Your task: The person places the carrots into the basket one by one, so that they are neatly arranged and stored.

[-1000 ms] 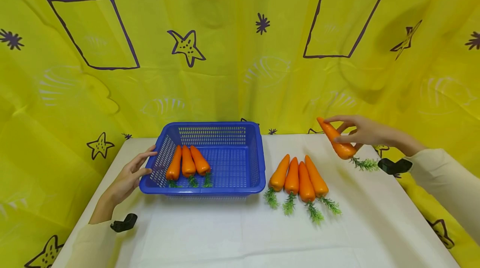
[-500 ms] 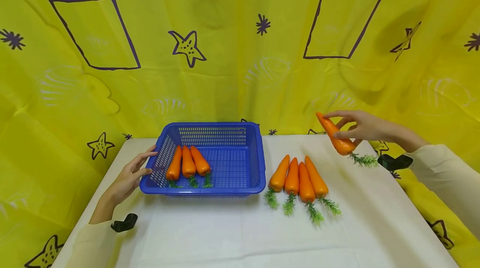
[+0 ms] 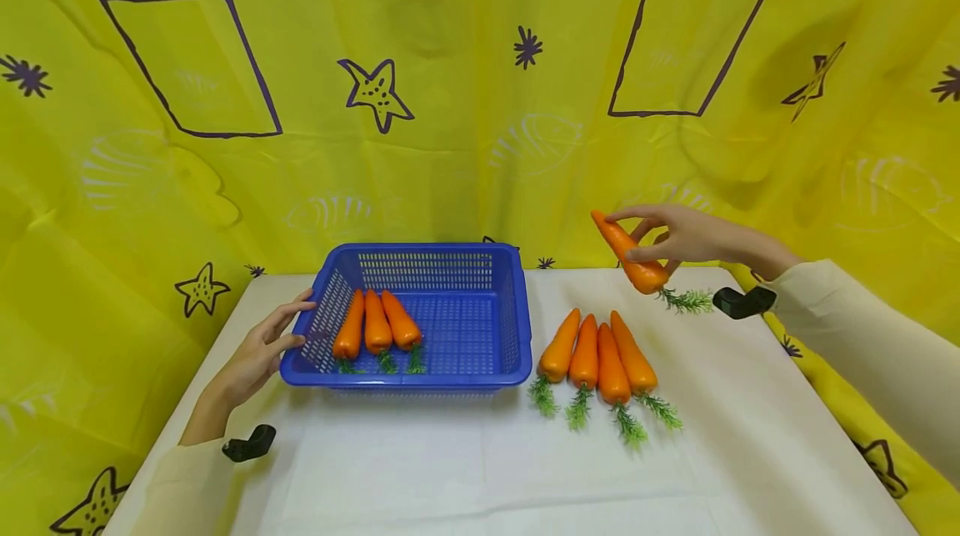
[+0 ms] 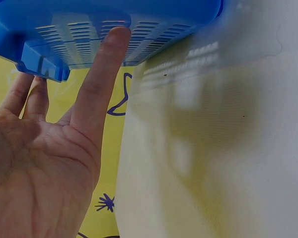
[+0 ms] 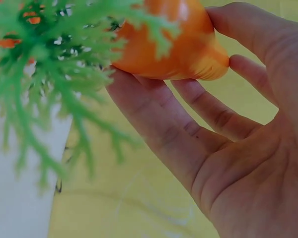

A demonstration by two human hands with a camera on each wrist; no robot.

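Fingers point(image 3: 288, 326) of my left hand point(image 3: 255, 357) lie straight against the left wall of the one blue basket point(image 3: 495, 373), holding nothing. Three carrots point(image 3: 375, 326) lie side by side inside it. Four more carrots point(image 3: 597, 353) lie in a row on the table point(image 3: 450, 469), right of the basket. Above them my right hand point(image 3: 678, 236) pinches a single carrot point(image 3: 628, 257) in the air, tip pointing left.
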